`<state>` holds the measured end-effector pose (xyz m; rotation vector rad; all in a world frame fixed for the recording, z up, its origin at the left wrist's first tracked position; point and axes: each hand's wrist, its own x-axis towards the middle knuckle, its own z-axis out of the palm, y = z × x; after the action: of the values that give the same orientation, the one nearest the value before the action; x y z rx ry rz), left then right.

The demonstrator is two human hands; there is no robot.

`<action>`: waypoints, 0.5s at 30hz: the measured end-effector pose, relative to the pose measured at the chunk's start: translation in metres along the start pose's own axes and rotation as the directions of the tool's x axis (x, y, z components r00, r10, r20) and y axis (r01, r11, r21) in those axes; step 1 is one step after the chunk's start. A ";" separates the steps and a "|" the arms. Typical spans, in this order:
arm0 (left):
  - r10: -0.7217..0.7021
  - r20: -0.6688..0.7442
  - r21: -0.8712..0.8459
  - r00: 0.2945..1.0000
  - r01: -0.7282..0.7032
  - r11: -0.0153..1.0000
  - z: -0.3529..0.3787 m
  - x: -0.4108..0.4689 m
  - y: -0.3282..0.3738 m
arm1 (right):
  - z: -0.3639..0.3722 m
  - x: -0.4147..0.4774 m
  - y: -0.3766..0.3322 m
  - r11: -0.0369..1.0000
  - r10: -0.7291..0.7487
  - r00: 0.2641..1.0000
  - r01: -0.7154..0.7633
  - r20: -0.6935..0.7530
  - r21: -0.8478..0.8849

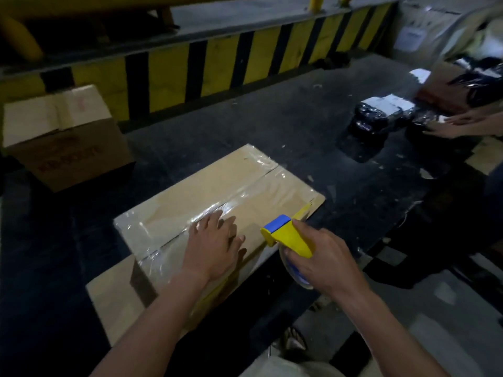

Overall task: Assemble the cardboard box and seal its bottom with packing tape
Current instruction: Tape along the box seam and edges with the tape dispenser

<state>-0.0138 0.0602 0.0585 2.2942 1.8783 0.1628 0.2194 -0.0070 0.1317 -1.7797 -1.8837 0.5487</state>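
Observation:
A brown cardboard box (245,178) lies on a dark table (313,131) with its flapped face up. Clear packing tape (226,204) runs along the centre seam and across the near and far ends. My left hand (215,246) presses flat on the taped seam near the box's front edge, fingers straight. My right hand (324,259) grips a yellow and blue tape dispenser (288,235) with a roll of clear tape under it, held just off the box's right edge.
Another cardboard box (65,137) stands at the back left. Black wrapped parcels (381,115) lie at the back right, where another person's hands (457,123) reach in. A yellow and black striped barrier (217,66) runs behind the table. A loose cardboard sheet (114,295) lies under the box.

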 end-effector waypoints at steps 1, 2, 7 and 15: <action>0.007 0.011 -0.008 1.000 -0.007 1.000 0.002 0.010 0.012 | -0.006 0.007 0.010 1.000 0.021 1.000 -0.021 -0.012 0.005; 0.011 0.021 -0.015 1.000 -0.010 1.000 0.005 0.021 0.023 | -0.012 0.014 0.020 0.999 0.045 0.999 -0.045 -0.023 0.017; -0.009 0.107 -0.023 0.994 0.011 1.000 0.024 0.084 0.076 | -0.035 0.052 0.071 0.993 0.116 0.992 -0.115 -0.049 0.019; -0.154 0.136 -0.015 0.979 0.157 0.987 0.049 0.141 0.127 | -0.040 0.122 0.163 0.984 0.177 0.982 -0.176 -0.071 0.019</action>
<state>0.1457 0.1709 0.0327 2.0742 1.9638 0.0110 0.3704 0.1248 0.0757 -1.9438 -1.6813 0.5501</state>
